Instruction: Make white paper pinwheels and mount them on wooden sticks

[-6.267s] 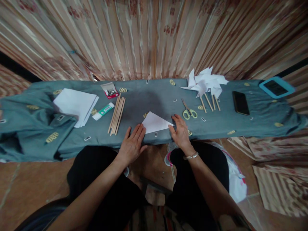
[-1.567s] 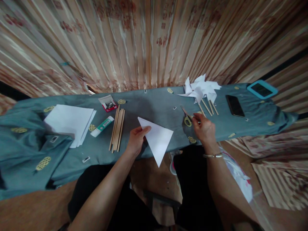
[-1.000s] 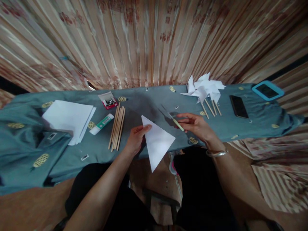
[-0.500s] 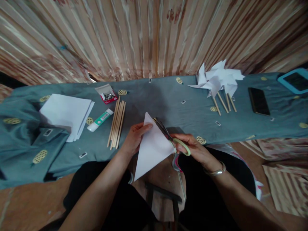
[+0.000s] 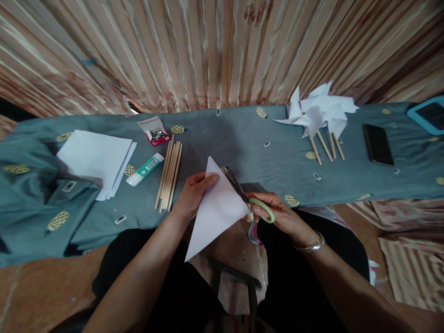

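Note:
A white sheet of paper (image 5: pixel 220 203), folded into a triangle, is pinched near its upper tip by my left hand (image 5: pixel 194 194), thumb on top. My right hand (image 5: pixel 272 210) grips a pair of scissors (image 5: pixel 262 210) with light green handles. The dark blades lie along the paper's right edge and point up and left. Part of the lower blade is hidden by the paper, so I cannot tell how far it has cut. The triangle's lowest corner hangs past the table edge, above my lap.
On the teal tablecloth (image 5: pixel 243 138) lie a stack of white paper (image 5: pixel 93 159), a glue tube (image 5: pixel 144 169), a red-and-white box of metal pins (image 5: pixel 156 134) and several wooden sticks (image 5: pixel 169 178). Paper pinwheels (image 5: pixel 319 111), a phone (image 5: pixel 378 144) and a blue-framed device (image 5: pixel 428 114) lie to the right.
The paper has turned slightly, its lower corner swinging left. The scissors and both hands keep nearly the same place, while the view has shifted a little.

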Demonstrator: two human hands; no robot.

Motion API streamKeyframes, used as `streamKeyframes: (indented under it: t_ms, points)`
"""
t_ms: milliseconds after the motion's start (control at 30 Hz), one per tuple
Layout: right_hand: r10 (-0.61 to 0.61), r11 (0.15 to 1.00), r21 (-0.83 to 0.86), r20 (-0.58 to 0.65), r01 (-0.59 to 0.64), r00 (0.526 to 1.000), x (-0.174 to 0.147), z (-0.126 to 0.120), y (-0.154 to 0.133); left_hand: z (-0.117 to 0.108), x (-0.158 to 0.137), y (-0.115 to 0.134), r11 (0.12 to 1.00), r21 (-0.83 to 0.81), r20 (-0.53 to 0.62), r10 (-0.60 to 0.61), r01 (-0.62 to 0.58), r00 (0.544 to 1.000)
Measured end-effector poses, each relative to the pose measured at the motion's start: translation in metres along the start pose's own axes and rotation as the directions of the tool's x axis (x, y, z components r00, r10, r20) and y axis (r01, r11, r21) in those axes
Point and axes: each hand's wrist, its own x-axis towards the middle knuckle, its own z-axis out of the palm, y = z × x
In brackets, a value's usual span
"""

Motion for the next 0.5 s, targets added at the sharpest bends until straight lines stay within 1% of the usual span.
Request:
streamKeyframes:
  t_ms: [67,133,300,500]
  points:
    - [0.006,0.999,0.032,0.014,-0.007,1.000,0.001,0.000,0.003,-0.001,0.001,-0.001,1.000,0.001,-0.005,0.014,-0.014,1.000]
    - [-0.002,1.000,0.024,0.010,0.002,1.000,0.002,0.003,0.002,-0.002,0.002,-0.003,0.999,0.038,0.000,0.017,-0.017,1.000]
    - [-0.052,0.994,-0.100,-0.034,0.048,0.998,0.006,0.009,-0.005,-0.001,0.001,-0.011,0.986,0.163,0.010,0.024,-0.025,1.000]
    - [-0.105,0.961,-0.262,-0.065,0.085,0.992,0.005,0.006,0.000,-0.001,0.001,-0.012,0.976,0.215,-0.005,0.038,-0.036,0.999]
